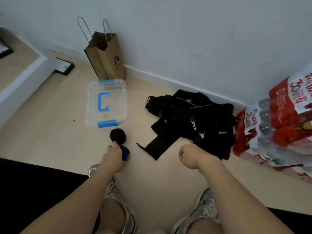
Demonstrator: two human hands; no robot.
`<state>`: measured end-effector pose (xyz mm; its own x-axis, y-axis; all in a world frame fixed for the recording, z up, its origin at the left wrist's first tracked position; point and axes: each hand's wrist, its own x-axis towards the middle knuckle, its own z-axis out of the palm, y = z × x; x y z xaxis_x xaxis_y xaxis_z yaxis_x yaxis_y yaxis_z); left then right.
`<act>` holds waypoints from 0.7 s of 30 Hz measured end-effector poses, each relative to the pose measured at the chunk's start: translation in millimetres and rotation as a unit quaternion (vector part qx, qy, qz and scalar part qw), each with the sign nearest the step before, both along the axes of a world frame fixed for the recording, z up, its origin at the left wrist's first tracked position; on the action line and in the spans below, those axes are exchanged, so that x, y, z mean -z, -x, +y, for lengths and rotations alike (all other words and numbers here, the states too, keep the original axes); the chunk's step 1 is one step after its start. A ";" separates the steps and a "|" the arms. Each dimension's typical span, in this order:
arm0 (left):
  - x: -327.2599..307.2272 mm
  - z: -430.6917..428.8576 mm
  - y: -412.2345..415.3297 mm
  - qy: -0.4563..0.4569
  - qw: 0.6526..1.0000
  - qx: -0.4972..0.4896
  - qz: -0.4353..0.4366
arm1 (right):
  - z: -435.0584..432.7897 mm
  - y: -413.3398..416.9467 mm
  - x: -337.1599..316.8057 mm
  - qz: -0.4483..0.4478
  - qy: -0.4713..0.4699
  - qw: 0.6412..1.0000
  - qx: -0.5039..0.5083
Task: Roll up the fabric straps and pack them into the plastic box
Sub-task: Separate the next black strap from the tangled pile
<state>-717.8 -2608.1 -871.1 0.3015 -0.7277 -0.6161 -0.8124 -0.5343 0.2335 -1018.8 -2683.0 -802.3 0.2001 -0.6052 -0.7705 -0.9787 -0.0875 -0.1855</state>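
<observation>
Early stage. Left hand [112,157] is gripping a blue roll [125,153], fingers curling round it, just beside one black roll [118,135] lying on the floor in front of the plastic box [89,105] (lid looking on, no straps showing inside). Right hand [190,155] is hovering by the loose strap pile [190,119], fingers curling under; cannot tell if pinching anything. Most straps are lying unrolled.

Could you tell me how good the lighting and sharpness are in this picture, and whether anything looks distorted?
Head view: dim, bluish light, so the black fabric straps merge into one dark mass. Head view: the right hand is slightly blurred, while the left hand, gripping a blue roll, is sharper. Head view: wide-angle distortion bends the baseboard and stretches the bottle pack.
</observation>
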 end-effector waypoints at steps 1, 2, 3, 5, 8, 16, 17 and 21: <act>3.9 -1.0 0.9 0.013 1.000 -0.017 -0.002 | 2.1 2.3 8.9 -0.005 -0.013 1.000 0.015; 7.1 -2.4 2.2 0.032 0.999 -0.039 0.000 | 3.5 5.1 17.7 -0.012 -0.021 0.999 0.030; 9.8 -4.1 3.4 0.053 0.996 -0.065 0.007 | 4.1 8.2 26.0 -0.016 -0.024 0.999 0.045; 11.9 -8.0 6.6 0.092 0.990 -0.105 0.017 | 3.6 15.1 38.2 -0.010 -0.004 0.997 0.078; 6.9 -10.4 16.6 0.148 0.984 -0.091 -0.050 | 1.7 29.0 50.8 0.013 0.108 0.977 0.184; 4.9 -32.3 71.9 0.213 0.952 0.217 0.001 | 27.2 56.1 90.9 0.034 0.035 0.964 0.261; 5.9 -32.5 79.2 0.181 0.955 0.229 0.043 | 33.0 54.6 95.6 0.041 0.030 0.970 0.238; 13.4 -28.9 101.4 0.044 0.957 0.274 0.086 | 52.7 42.8 106.8 0.033 0.036 0.984 0.169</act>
<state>-819.2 -2637.0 -884.5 -0.2403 -0.7987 -0.5517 -0.9107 -0.0112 0.4129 -1061.6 -2630.2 -909.1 -0.0708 -0.6823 -0.7276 -0.9639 0.2345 -0.1261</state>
